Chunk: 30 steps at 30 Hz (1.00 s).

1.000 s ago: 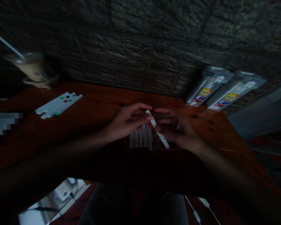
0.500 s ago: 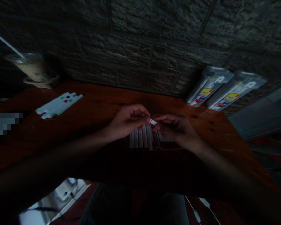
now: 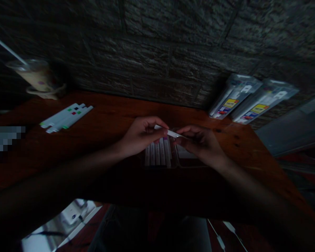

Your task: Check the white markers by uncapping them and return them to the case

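A slim white marker slants between my two hands above an open clear case. My left hand pinches one end between thumb and fingertips. The fingers of my right hand are closed on the other end, which they partly hide. Just below, several white markers lie side by side in the left half of the case, their upper ends covered by my left hand. The other half of the clear case lies under my right hand, with something pale in it.
White markers with coloured end marks lie in a row at the left. Behind them stands a drink cup with a straw. Two clear marker cases lean on the stone wall at the right. A white power adapter sits below the table.
The marker between my hands has turned, so more of its plain white length shows and the printed part no longer does. My hands stay in nearly the same place.
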Each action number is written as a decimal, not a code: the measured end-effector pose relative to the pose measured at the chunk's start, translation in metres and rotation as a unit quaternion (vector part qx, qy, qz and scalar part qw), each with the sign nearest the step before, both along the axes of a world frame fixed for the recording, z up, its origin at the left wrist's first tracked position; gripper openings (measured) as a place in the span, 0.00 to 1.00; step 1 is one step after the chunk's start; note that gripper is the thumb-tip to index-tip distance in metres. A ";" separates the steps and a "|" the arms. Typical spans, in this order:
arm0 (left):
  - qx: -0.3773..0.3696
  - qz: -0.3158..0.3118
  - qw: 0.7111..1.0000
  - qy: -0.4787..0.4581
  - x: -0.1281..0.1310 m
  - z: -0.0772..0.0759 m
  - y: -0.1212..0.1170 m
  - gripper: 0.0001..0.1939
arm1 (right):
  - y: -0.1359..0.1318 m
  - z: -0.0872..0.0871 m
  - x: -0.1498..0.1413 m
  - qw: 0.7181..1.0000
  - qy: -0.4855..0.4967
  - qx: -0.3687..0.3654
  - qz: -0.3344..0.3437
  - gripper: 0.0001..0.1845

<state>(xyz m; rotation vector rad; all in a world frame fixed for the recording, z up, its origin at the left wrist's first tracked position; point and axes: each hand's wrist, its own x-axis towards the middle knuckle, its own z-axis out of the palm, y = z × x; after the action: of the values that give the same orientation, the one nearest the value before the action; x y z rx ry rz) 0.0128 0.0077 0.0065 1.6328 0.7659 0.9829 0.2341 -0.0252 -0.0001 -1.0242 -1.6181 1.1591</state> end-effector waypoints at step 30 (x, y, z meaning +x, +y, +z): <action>-0.087 0.089 0.966 -0.228 0.003 0.003 0.005 0.07 | 0.000 0.009 0.003 0.985 0.159 -0.051 -0.036 0.09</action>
<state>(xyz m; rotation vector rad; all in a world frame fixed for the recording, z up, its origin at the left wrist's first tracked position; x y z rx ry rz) 0.0154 0.0131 0.0098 1.1391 0.6643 1.3210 0.2369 -0.0256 0.0090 -0.9005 -1.2725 1.2956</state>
